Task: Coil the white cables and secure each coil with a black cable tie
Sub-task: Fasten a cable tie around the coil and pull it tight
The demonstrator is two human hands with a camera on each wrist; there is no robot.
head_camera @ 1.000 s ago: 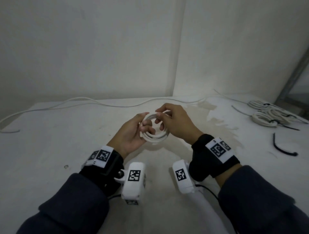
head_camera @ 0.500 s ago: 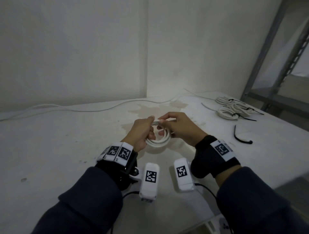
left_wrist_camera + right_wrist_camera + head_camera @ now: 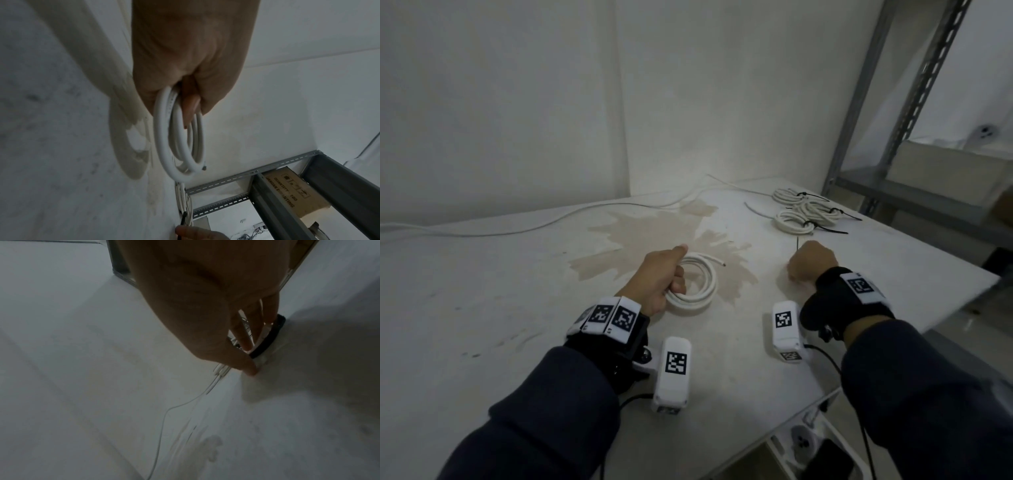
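Left hand (image 3: 661, 277): gripping the near-left side of the white cable coil (image 3: 697, 286), fingers curled round the loops, thumb pointing up; grip closed on the coil.
White cable coil: sitting over the middle of the table (image 3: 482, 308), above a brownish stain (image 3: 654, 240); whether it is touching the surface I cannot tell. One cut end is sticking out at its far side.
Right hand (image 3: 810, 262): reaching toward the table's far right corner, fingertips (image 3: 252, 369) coming down on a black cable tie (image 3: 267, 339) lying on the table; whether the grip is pinching it yet I cannot tell.
Finished coils (image 3: 803, 212): lying in a cluster near the far right corner, each carrying a black tie.
Loose white cable (image 3: 517, 231): trailing along the far edge.
Metal shelving (image 3: 893, 120): standing beyond the right edge.
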